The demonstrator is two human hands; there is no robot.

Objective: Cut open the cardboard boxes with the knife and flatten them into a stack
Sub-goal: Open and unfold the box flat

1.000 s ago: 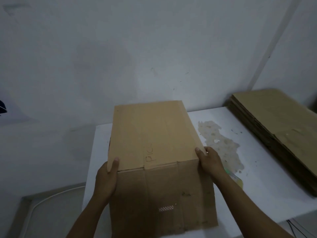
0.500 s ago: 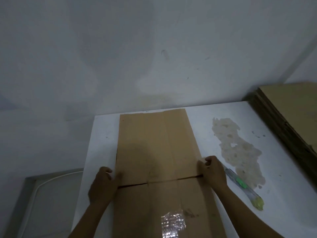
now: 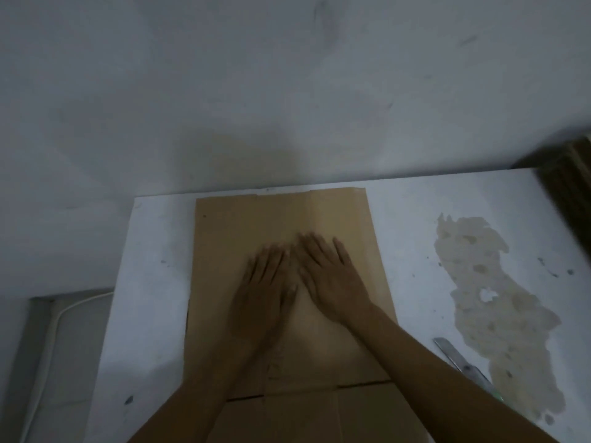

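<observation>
- Grey-white wall [image 3: 287,91], scuffed with a few dark marks, fills the upper half of the view and meets the far edge of a white tabletop [image 3: 150,282].
- The box [image 3: 224,251] lies flattened on the tabletop, left of centre. Its far edge is almost at the wall and its near end runs out of the bottom of the view. A flap line crosses it near the bottom.
- The left hand [image 3: 265,292] lies palm down on the middle of the box, fingers straight and spread, pointing toward the wall; it is blurred.
- The right hand [image 3: 329,279] lies flat just beside it, fingers likewise spread on the cardboard. Whether the two hands touch cannot be told.
- Both forearms come in from the bottom edge, over the near part of the box.
- The knife [image 3: 460,362] lies on the tabletop to the right of the box, apart from it and close to the right forearm. It lies at a slant, metal end farther away.
- A brownish worn patch [image 3: 486,282] spreads over the tabletop just right of the knife.
- A stack [image 3: 572,193] of flat cardboard sits at the far right corner, cut off by the frame.
- A pale cable [image 3: 54,330] curves below the tabletop's left side.
</observation>
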